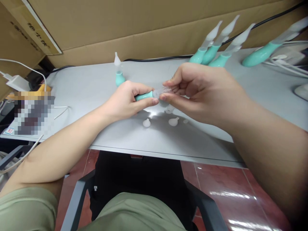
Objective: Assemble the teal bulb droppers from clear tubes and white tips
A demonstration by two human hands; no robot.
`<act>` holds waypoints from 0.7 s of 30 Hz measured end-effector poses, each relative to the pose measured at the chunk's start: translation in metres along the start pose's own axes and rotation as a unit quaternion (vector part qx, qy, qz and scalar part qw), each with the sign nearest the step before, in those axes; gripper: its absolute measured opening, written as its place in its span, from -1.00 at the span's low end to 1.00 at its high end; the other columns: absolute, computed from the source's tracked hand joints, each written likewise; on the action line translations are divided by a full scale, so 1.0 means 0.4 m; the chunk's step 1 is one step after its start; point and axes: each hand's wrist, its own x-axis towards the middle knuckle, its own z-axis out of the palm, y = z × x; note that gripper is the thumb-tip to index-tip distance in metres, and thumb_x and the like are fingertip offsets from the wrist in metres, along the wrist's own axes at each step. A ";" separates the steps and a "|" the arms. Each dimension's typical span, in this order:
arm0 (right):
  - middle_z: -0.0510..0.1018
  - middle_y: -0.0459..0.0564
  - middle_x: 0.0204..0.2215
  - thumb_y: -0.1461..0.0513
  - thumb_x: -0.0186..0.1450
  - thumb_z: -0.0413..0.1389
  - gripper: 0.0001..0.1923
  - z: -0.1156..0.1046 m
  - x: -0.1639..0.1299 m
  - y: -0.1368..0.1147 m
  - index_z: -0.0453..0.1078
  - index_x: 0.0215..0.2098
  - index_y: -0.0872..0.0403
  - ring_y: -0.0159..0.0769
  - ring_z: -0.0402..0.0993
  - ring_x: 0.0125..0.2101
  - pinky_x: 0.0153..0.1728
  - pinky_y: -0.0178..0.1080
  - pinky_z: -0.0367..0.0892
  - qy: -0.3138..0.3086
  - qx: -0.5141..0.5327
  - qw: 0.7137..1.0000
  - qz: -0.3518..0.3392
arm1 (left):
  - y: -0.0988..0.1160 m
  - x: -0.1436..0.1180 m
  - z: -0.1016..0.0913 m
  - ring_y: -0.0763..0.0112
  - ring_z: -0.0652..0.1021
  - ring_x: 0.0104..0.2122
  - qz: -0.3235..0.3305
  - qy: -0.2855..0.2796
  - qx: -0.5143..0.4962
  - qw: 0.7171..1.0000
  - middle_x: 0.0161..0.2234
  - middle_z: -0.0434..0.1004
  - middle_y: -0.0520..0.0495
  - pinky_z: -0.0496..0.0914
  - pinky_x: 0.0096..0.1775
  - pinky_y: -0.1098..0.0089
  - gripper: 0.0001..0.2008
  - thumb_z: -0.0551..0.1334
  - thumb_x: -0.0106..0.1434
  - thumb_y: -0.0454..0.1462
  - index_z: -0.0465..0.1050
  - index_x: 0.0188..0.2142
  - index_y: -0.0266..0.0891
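Left hand point(127, 99) clamped on a teal, rounded, glossy squeeze bulb point(144, 96), held just above the grey flat tabletop point(96, 83), mid-scene. Right hand point(207, 88) has thumb and fingers pinched on the clear plastic tube point(157, 93) at the bulb's right end, fine detail blurred. Just nearer: two small white rounded nozzle pieces point(173, 121), side by side. Far left of the hands: one teal-and-clear bottle with white pointed tip point(119, 75). Far right: four similar teal bottles point(220, 59), three bunched, one apart
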 end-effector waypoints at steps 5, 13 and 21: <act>0.75 -0.07 -0.29 -0.17 0.50 0.70 -0.50 -0.022 0.016 0.011 0.60 -0.11 -0.12 -0.17 0.67 -0.37 -0.36 -0.03 0.68 -0.068 0.080 0.995 0.001 | 0.005 0.005 -0.013 0.52 0.34 -0.51 -0.010 -0.054 -0.034 0.998 -0.49 0.33 0.09 0.29 -0.41 0.30 -0.39 0.60 0.59 0.16 0.51 -0.38 -0.17; 0.71 -0.04 -0.28 -0.22 0.46 0.71 -0.41 -0.005 0.022 0.011 0.55 -0.17 -0.10 -0.15 0.69 -0.32 -0.29 0.02 0.73 -0.018 0.073 0.997 0.021 | -0.004 0.009 -0.008 0.47 0.31 -0.51 0.004 -0.032 -0.046 0.998 -0.51 0.28 0.09 0.24 -0.42 0.24 -0.28 0.63 0.55 0.31 0.48 -0.40 -0.13; 0.59 -0.02 -0.29 -0.12 0.53 0.64 -0.46 0.024 0.007 -0.009 0.44 -0.24 -0.11 -0.16 0.55 -0.33 -0.27 0.06 0.68 0.024 0.027 0.999 -0.005 | -0.001 0.004 0.010 0.53 0.27 -0.52 -0.004 0.010 -0.071 0.997 -0.50 0.31 0.09 0.19 -0.46 0.28 -0.32 0.67 0.53 0.24 0.54 -0.39 -0.17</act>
